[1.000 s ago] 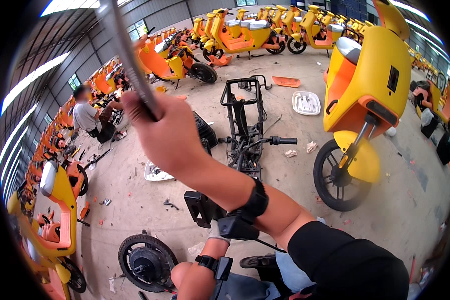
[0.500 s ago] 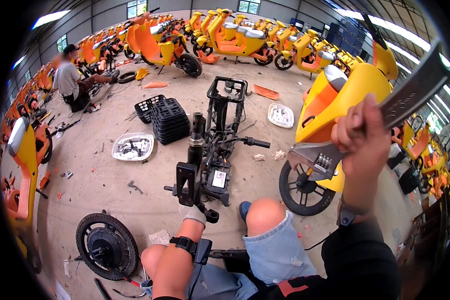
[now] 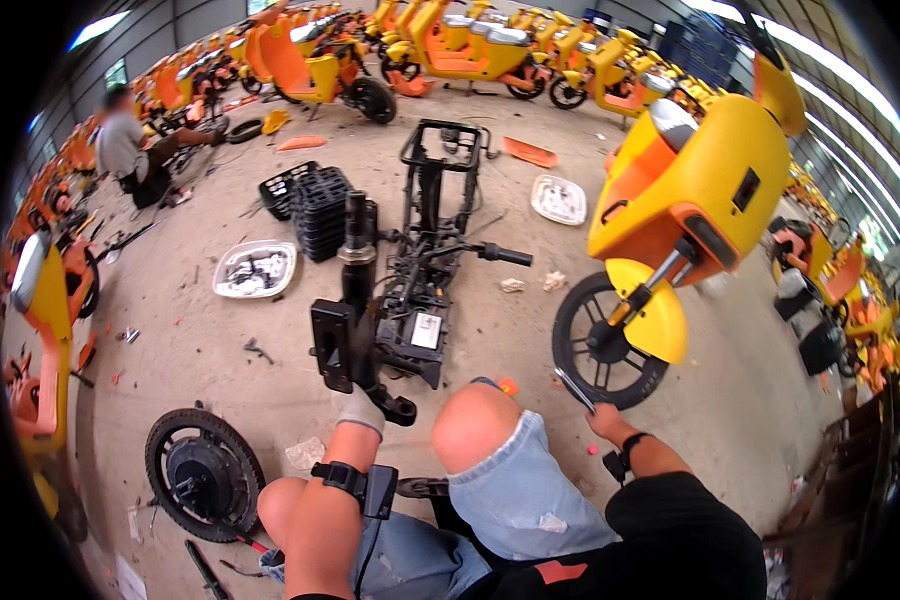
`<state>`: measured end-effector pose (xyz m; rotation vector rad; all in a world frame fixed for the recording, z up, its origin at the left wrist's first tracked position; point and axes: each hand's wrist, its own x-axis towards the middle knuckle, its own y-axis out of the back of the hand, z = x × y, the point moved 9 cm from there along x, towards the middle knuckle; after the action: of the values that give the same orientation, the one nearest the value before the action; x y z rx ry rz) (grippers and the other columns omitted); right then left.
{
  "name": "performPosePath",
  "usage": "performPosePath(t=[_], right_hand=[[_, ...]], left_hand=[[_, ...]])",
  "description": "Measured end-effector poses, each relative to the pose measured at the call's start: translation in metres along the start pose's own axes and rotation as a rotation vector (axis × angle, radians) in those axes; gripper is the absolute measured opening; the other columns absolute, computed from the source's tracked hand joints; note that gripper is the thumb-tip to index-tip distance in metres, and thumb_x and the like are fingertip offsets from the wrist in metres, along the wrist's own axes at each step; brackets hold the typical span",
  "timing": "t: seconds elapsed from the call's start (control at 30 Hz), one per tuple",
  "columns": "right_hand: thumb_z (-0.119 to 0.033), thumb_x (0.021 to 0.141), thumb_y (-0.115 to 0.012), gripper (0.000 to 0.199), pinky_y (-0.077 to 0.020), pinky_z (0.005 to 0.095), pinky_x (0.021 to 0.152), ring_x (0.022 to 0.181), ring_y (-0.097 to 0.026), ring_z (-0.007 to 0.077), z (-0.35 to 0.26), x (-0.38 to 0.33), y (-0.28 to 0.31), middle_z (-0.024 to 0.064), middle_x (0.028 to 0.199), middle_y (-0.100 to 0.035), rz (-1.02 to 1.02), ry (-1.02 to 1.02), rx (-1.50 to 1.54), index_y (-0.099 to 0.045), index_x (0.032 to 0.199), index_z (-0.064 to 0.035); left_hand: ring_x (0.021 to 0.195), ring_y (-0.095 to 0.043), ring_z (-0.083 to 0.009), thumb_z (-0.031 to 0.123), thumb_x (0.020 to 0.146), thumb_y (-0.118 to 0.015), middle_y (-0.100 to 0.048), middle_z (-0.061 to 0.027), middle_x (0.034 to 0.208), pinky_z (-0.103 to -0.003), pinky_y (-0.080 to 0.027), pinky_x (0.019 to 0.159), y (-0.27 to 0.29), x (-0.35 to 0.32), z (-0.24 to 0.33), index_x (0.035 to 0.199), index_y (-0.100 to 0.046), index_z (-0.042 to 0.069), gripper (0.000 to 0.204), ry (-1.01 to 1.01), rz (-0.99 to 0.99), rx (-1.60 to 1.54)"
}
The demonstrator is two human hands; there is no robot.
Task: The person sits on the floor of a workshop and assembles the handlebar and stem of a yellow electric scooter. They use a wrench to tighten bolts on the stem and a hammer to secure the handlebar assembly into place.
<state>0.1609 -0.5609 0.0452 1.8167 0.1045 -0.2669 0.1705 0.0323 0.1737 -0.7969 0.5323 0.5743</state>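
In my left hand (image 3: 360, 411), wearing a pale glove, a black front fork (image 3: 358, 275) stands upright with its threaded steering stem at the top. The fork hides most of those fingers. My right hand (image 3: 604, 420) is low on the right beside my knee, closed around an adjustable wrench (image 3: 574, 390) seen nearly edge-on. Behind the fork lies a stripped black scooter frame (image 3: 428, 215) with a handlebar grip pointing right. A wheel with a hub motor (image 3: 207, 480) rests on the floor at my left.
Stacked black baskets (image 3: 320, 215) and a white parts tray (image 3: 256, 270) are left of the frame; another white tray (image 3: 558, 200) is to its right. A yellow scooter (image 3: 695, 190) stands close on the right. At far left a person (image 3: 125, 150) sits on the floor.
My right hand has swung the wrench down from in front of the yellow scooter to beside my knee. The fork, still in my left hand, appears slightly further left.
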Motion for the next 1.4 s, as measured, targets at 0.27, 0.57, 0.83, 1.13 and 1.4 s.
performPosePath(t=[0.27,0.57,0.83,1.13,1.4], right_hand=[[-0.024,0.083,-0.066,0.028,-0.0521,0.0473,0.083,0.094,-0.064,0.0420,0.114,-0.107,-0.101,0.0243,0.097,-0.067,-0.180,-0.295,0.067,-0.062,0.099,-0.0006],[-0.014,0.085,-0.063,0.031,-0.0506,0.0477,0.089,0.102,-0.062,0.0416,0.107,-0.112,-0.116,0.0244,0.105,-0.065,-0.297,-0.411,0.065,-0.055,0.112,-0.0010],[-0.017,0.084,-0.064,0.037,-0.0523,0.0425,0.086,0.104,-0.066,0.0330,0.092,-0.102,-0.103,0.0168,0.108,-0.068,-0.307,-0.355,-0.480,-0.054,0.114,0.0024],[-0.031,0.082,-0.060,0.035,-0.0535,0.0464,0.083,0.093,-0.067,0.0384,0.005,-0.029,0.036,0.0228,0.098,-0.069,-0.229,-0.117,-0.315,-0.071,0.098,-0.0013],[-0.027,0.082,-0.063,0.031,-0.0526,0.0444,0.081,0.090,-0.066,0.0379,-0.168,0.086,0.129,0.0220,0.092,-0.069,-0.070,0.178,0.016,-0.069,0.096,0.0002]], left_hand=[[0.066,-0.059,-0.0298,0.040,0.096,-0.038,-0.063,-0.0079,0.086,-0.045,-0.049,0.057,0.006,-0.015,0.001,0.104,-0.061,0.015,0.035,0.004,0.080,0.052],[0.072,-0.059,-0.0343,0.046,0.093,-0.039,-0.067,-0.0040,0.097,-0.050,-0.048,0.059,0.024,0.021,0.001,0.111,-0.061,0.019,0.039,0.008,0.097,0.037],[0.066,-0.057,-0.0328,0.048,0.093,-0.036,-0.064,-0.0071,0.096,-0.048,-0.049,0.057,0.011,0.002,-0.005,0.113,-0.058,0.016,0.044,0.026,0.162,0.032],[0.067,-0.059,-0.0341,0.046,0.098,-0.024,-0.063,-0.0117,0.092,-0.050,-0.049,0.058,0.005,-0.006,-0.009,0.112,-0.056,0.011,0.049,0.029,0.143,0.033],[0.066,-0.059,-0.0312,0.049,0.094,-0.037,-0.065,-0.0074,0.097,-0.047,-0.049,0.058,-0.010,-0.030,0.006,0.110,-0.058,0.014,0.044,-0.011,0.121,0.051]])
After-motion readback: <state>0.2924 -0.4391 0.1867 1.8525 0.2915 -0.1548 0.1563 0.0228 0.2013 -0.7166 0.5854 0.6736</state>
